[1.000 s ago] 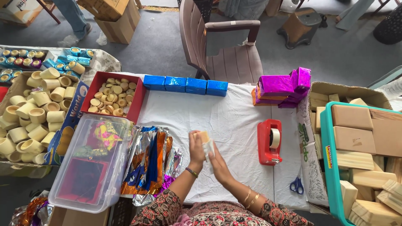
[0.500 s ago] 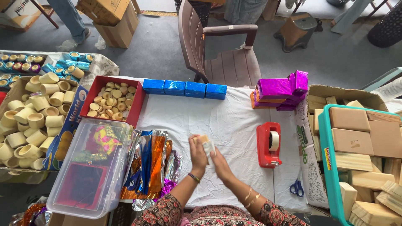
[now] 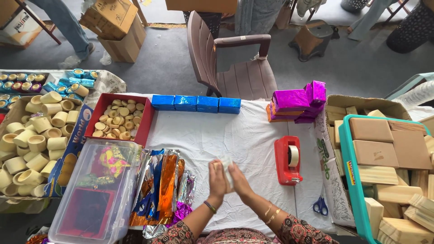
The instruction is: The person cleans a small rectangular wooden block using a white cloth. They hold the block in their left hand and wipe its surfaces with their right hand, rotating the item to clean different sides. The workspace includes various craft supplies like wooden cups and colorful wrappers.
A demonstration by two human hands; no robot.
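Hands — left (image 3: pixel 217 180), right (image 3: pixel 238 180) — pressed together, small pale piece (image 3: pixel 227 163) clasped between palms.

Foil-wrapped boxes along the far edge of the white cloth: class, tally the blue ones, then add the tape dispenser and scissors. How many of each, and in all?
Blue foil-wrapped boxes: 4
Red tape dispenser: 1
Blue-handled scissors: 1
Total: 6

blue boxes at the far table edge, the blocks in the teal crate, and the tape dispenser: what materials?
Blue boxes: seemingly wrapped in metallic foil paper; shiny, crinkled glints. Contents hidden.
Blocks in the teal crate: look like unfinished pale wood or board; matte, some with grain lines.
Tape dispenser: apparently glossy red moulded plastic.
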